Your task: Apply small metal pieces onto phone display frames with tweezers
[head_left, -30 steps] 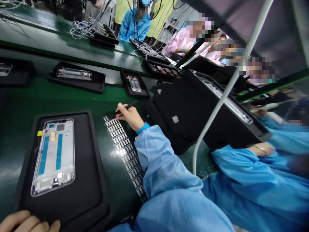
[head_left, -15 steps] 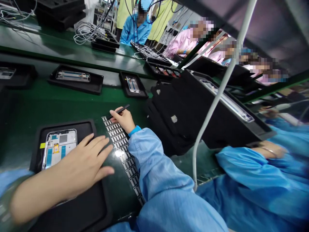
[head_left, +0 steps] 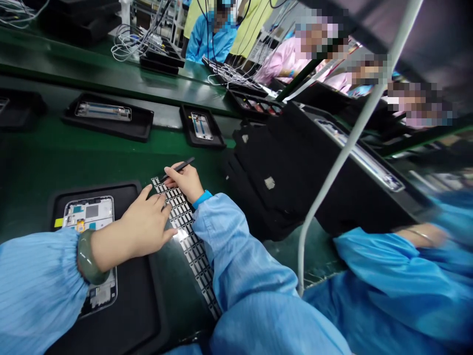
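Note:
My right hand [head_left: 185,181] is closed on a pair of black tweezers [head_left: 181,165], whose tips point down at the far end of a sheet of small stickers [head_left: 190,240]. That sheet lies on the green bench in neat rows, partly under my right sleeve. With its fingers apart, my left hand [head_left: 147,222] reaches to the sheet's left edge and holds nothing. Below my left forearm, a silver phone frame [head_left: 101,209] with blue and orange parts sits in a black foam tray [head_left: 138,296]; my wrist hides its middle. A yellow tab sticks out at its left.
A stack of black foam trays [head_left: 281,172] stands to the right, with a phone frame [head_left: 362,153] on top. Smaller trays [head_left: 107,118] line the back. A grey cable [head_left: 328,167] hangs down at the right, beside a co-worker's blue sleeve [head_left: 380,261].
My left hand has moved forward and right, from over the phone tray to the sticker sheet's edge. The right hand keeps the tweezers near the sheet's far end. The view has shifted slightly.

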`<state>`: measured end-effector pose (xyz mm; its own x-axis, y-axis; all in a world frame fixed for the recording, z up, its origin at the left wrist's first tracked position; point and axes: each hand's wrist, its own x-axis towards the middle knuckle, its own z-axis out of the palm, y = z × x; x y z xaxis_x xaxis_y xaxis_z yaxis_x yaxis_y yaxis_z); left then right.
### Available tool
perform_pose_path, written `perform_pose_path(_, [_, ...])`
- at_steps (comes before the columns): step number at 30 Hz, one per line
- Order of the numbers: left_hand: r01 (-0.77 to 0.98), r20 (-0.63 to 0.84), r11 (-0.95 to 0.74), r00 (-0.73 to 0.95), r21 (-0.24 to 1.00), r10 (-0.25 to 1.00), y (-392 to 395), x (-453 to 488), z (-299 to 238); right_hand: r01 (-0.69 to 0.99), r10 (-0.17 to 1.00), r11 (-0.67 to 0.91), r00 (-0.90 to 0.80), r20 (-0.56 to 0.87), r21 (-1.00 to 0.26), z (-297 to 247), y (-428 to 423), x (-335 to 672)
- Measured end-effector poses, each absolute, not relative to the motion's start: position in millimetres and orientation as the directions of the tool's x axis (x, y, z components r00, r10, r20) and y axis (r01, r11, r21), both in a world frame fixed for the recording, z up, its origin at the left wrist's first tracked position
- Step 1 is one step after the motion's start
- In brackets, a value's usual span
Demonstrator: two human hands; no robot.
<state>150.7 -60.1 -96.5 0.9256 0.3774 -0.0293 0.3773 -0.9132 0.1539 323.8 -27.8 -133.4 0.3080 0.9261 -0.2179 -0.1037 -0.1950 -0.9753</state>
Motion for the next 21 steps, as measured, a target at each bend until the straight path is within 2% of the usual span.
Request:
perform_pose_path(4, [0.38, 0.018, -0.896, 0.919, 0.231, 0.394, -58.5, 150.9, -97.2, -0.223, 0.938, -0.217, 0.222, -0.267, -0.95, -113.1, -32.4, 329.6])
perform_pose_path(7, [0.401, 0.078, -0.86, 0.893, 0.315, 0.444, -54.3, 141.3, -86.1, -0.316, 0.957, -0.168, 0.175, -0.232, -0.934, -94.4, -40.7, 324.8])
perform_pose_path(9, [0.462, 0.125, -0.805, 0.834, 0.373, 0.537, -51.2, 128.3, -73.8, -0.383, 0.974, -0.12, 0.134, -0.184, -0.916, -84.1, -46.7, 313.2])
perform_pose_path(11, [0.536, 0.148, -0.662, 0.708, 0.524, 0.69, -49.3, 111.7, -61.5, -0.423, 0.988, -0.086, 0.079, -0.131, -0.902, -76.5, -51.7, 296.1])
perform_pose_path(13, [0.537, 0.096, -0.448, 0.559, 0.714, 0.823, -49.2, 94.5, -52.8, -0.419, 0.996, -0.067, 0.032, -0.088, -0.905, -71.2, -54.9, 277.0])
perform_pose_path(15, [0.502, 0.003, -0.271, 0.472, 0.822, 0.882, -50.1, 78.8, -49.5, -0.392, 0.998, -0.054, -0.008, -0.056, -0.918, -67.2, -56.8, 259.8])
perform_pose_path(18, [0.51, -0.093, -0.195, 0.484, 0.838, 0.87, -50.3, 58.7, -53.1, -0.311, 0.996, -0.046, -0.087, -0.02, -0.949, -61.9, -58.6, 241.4])
perform_pose_path(21, [0.537, -0.176, -0.189, 0.555, 0.822, 0.813, -46.7, 39.2, -59.5, -0.246, 0.983, -0.037, -0.181, 0.009, -0.968, -58.0, -60.0, 230.4])
